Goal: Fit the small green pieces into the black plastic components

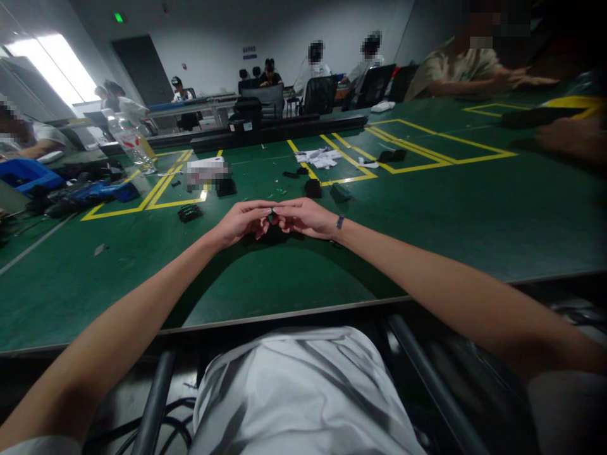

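My left hand (245, 221) and my right hand (303, 218) meet above the green table (265, 284). Both have their fingers curled together in a pinch around a small dark piece (272, 216), mostly covered by the thumbs and fingertips. Its kind is too small to make out. To the left lies a black clump of small parts (190, 213). Just beyond my right hand sit a small black block (313, 188) and a dark flat piece (340, 193).
White paper scraps (320, 158) lie inside yellow tape lines farther back. A clear bottle (130, 142) stands at the left, near blue-and-black tools (90, 194). A person (455, 69) sits across at the right, and another person's hand (571, 139) reaches in at the right edge.
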Available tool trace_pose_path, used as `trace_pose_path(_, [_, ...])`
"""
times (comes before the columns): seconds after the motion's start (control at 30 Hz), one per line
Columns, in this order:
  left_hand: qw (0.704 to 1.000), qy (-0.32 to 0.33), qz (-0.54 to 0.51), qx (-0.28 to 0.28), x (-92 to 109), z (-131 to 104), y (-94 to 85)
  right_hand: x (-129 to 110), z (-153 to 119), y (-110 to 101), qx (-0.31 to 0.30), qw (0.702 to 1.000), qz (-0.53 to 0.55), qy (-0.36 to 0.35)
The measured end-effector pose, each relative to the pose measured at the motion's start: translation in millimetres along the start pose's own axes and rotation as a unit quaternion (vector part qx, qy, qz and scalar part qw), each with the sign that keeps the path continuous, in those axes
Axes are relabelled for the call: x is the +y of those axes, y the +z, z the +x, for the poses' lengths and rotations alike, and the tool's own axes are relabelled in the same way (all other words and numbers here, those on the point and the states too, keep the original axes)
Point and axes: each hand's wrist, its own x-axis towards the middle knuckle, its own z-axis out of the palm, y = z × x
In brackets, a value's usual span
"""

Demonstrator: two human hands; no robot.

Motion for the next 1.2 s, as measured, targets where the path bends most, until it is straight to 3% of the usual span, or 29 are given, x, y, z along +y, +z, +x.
trace_pose_path(1.2, [0.996, -0.040, -0.075, -0.023, 1.5, -2.4, -2.7, 3.0, 0.6, -1.2, -0.004, 1.000, 0.015, 0.004])
